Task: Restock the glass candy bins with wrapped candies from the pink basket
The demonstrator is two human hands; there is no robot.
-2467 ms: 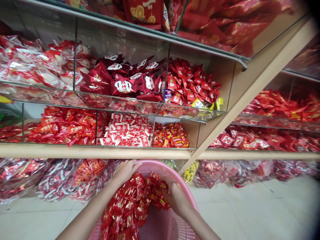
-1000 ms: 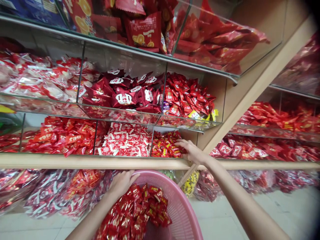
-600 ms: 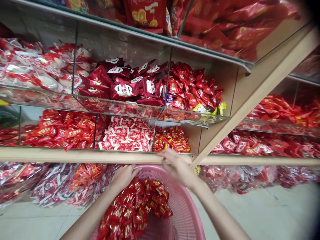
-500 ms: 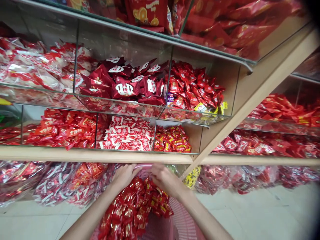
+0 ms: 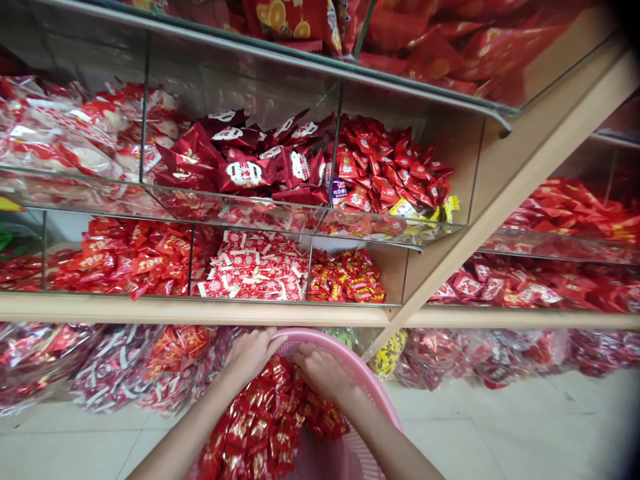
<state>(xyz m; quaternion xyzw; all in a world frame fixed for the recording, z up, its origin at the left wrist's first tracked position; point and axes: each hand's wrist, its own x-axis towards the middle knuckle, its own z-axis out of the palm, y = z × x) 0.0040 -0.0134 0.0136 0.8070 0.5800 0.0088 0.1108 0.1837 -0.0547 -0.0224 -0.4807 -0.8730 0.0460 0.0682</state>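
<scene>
A pink plastic basket (image 5: 373,383) with perforated sides stands below the shelves, partly filled with small red-and-gold wrapped candies (image 5: 255,420). At the basket's far edge, my left hand (image 5: 254,353) is closed on the rim, thumb pointing right. Inside the basket, my right hand (image 5: 320,370) reaches down at the far side of the candy pile. Its fingers are curled and their tips are partly hidden, so what they hold, if anything, does not show.
Glass-fronted shelf bins hold red-and-white candies (image 5: 255,267), red-and-yellow candies (image 5: 347,277) and maroon packets (image 5: 245,170). A slanting wooden upright (image 5: 500,193) rises at the right. Clear plastic bags of sweets (image 5: 115,367) line the tiled floor (image 5: 450,427) under the bottom board.
My right hand has moved from near the far rim down into the basket, towards the candies, uncovering more rim. My left hand stays on the rim. The view has shifted slightly.
</scene>
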